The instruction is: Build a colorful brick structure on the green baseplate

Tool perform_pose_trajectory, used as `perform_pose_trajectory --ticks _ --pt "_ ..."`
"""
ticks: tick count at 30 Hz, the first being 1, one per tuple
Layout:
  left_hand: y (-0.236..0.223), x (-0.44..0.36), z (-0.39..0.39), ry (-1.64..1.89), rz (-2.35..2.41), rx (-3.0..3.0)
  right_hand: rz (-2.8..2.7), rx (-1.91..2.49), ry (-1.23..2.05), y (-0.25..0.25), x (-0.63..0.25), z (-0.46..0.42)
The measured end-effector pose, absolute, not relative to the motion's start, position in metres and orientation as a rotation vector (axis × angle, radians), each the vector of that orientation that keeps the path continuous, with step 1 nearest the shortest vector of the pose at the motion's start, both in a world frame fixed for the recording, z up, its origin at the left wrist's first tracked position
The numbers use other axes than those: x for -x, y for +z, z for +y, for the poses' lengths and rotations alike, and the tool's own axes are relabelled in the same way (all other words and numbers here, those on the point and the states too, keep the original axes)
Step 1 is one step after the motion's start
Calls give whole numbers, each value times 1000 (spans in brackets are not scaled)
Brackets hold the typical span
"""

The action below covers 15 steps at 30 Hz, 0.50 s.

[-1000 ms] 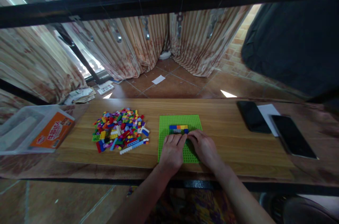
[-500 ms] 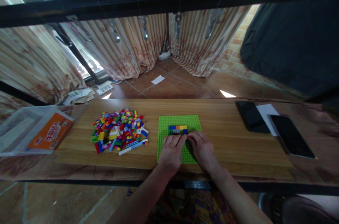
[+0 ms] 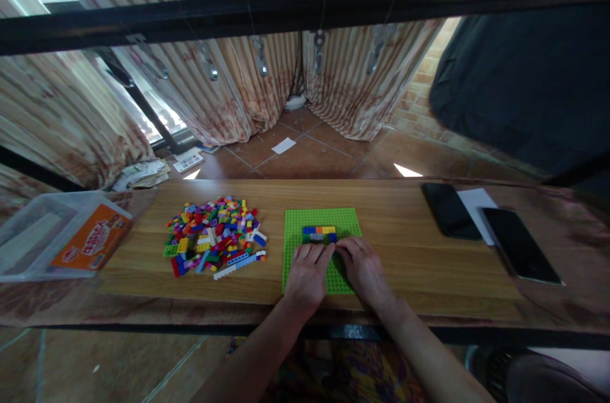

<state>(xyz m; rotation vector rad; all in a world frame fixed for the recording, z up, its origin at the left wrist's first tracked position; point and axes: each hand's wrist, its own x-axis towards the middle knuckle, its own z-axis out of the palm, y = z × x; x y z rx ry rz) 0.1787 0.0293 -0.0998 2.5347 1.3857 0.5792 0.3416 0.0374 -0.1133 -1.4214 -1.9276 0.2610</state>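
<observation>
A green building-block baseplate point(image 3: 350, 218) lies on the board in front of me. Rows of small toy bricks point(image 3: 319, 231) are fixed on it, in blue, orange and yellow, with grey and blue ones on the nearer side. My left hand point(image 3: 309, 273) rests over the plate's near left part, fingers curled and closed, thumb and fingertips at the near edge of the bricks. From the right, my right hand point(image 3: 363, 266) meets it there, thumb and index finger pinched together beside the blue brick. Whatever lies between the fingertips is hidden.
A heap of mixed toy bricks point(image 3: 216, 231) is spread on the wooden board point(image 3: 395, 212) to the left. Beyond it stands a clear plastic box point(image 3: 28, 238) with an orange label. Two dark phones point(image 3: 450, 210) and a white paper point(image 3: 476, 199) lie at the right.
Both hands stay at the same spot by the bricks, with almost no finger movement. The whole view has shifted slightly.
</observation>
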Motion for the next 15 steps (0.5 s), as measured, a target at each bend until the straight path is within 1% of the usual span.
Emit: perform_pose_trajectory --ticks 10,15 --pt "-98 -178 29 608 1365 -2503 -1928 1384 242 -114 -341 37" --pt "-101 -176 29 695 1364 -2436 -1891 1408 247 -114 -342 38"
